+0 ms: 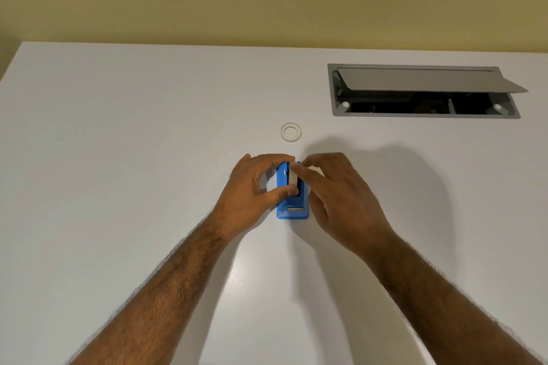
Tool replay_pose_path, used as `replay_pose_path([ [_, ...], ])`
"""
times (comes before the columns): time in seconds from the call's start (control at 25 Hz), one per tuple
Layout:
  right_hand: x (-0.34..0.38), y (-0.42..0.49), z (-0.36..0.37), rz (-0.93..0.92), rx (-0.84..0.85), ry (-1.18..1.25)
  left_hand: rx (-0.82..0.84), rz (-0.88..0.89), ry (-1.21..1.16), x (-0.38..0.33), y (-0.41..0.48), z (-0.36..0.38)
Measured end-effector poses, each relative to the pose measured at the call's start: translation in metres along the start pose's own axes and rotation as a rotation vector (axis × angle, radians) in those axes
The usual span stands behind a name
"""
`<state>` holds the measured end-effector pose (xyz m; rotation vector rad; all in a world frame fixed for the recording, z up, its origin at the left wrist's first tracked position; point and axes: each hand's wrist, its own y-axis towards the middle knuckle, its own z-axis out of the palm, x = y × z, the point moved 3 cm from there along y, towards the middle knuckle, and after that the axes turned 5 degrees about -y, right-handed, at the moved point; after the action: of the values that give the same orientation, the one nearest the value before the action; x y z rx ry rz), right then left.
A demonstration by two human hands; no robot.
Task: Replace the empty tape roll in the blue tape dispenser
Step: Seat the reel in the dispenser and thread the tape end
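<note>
My forearms came in from the near edge of the white desk (pixel 118 157), and both hands met over the blue tape dispenser (pixel 292 210), which lay flat near the middle of the desk with its cutter end toward me. My left hand (pixel 252 187) was curled around the dispenser's left side, thumb low and fingers over the top, closed on the body to steady it. My right hand (pixel 335 201) was half closed, its fingertips (pixel 305 170) pinched at the pale roll (pixel 293 179) standing in the well; I could not tell whether that roll was seated or partly lifted.

To do this step well, I judged I should keep the left hand pressing the dispenser down, and move the roll straight along its slot rather than twisting it, so the hub would not jam.

Beyond my hands a small clear ring (pixel 291 132) lay flat on the desk, well apart from the dispenser. Farther back on the right sat a grey cable hatch (pixel 427 92) with its lid propped open.

I could read no brand, label or writing anywhere.
</note>
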<state>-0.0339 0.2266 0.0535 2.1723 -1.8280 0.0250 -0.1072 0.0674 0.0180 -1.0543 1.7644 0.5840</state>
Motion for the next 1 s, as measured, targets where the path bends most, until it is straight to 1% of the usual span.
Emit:
replay_pose_path([
  [0.2, 0.001, -0.011, 0.007, -0.016, 0.055, -0.076, 0.008, -0.005, 0.005, -0.002, 0.001, 0.001],
  [0.32, 0.0, -0.005, 0.01, -0.006, 0.049, -0.09, -0.005, -0.02, -0.002, -0.002, 0.001, 0.001],
  [0.56, -0.001, 0.009, 0.012, 0.069, 0.022, -0.004, -0.007, -0.033, -0.006, -0.005, 0.0, 0.001],
  [0.8, -0.005, 0.015, 0.008, 0.127, -0.024, 0.03, 0.011, -0.022, -0.039, -0.003, -0.003, 0.0],
  [1.0, -0.003, 0.007, 0.006, 0.1, -0.047, 0.055, 0.043, 0.01, -0.007, -0.001, -0.002, -0.003],
])
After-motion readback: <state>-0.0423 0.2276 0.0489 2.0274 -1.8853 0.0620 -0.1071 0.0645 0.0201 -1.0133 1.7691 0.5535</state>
